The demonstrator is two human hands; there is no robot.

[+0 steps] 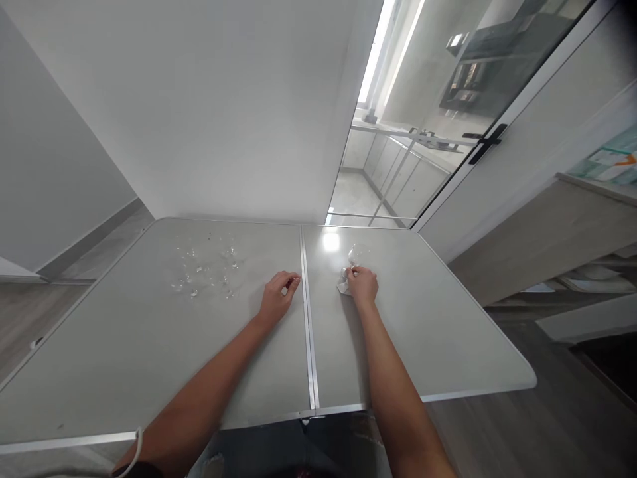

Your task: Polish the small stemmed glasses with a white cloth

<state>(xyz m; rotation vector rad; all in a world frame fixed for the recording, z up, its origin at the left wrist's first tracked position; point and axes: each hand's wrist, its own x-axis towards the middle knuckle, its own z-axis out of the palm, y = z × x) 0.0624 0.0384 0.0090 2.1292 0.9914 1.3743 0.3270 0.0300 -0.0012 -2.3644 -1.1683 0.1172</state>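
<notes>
My right hand is closed at the fingertips on a small crumpled white tissue or cloth, right of the table's metal seam. Just beyond those fingers is a clear, rounded see-through piece, which looks like glass or plastic; whether the hand also grips it I cannot tell. My left hand hovers or rests left of the seam, thumb and fingers pinched together. Anything between them is too small to make out. Farther left, several clear, shiny see-through pieces are grouped on the tabletop, their outlines faint.
Both arms reach over a pale folding table with a metal seam down its middle. A white wall meets its far edge. Behind to the right is a glass door with a black handle, and a shelf stands at right.
</notes>
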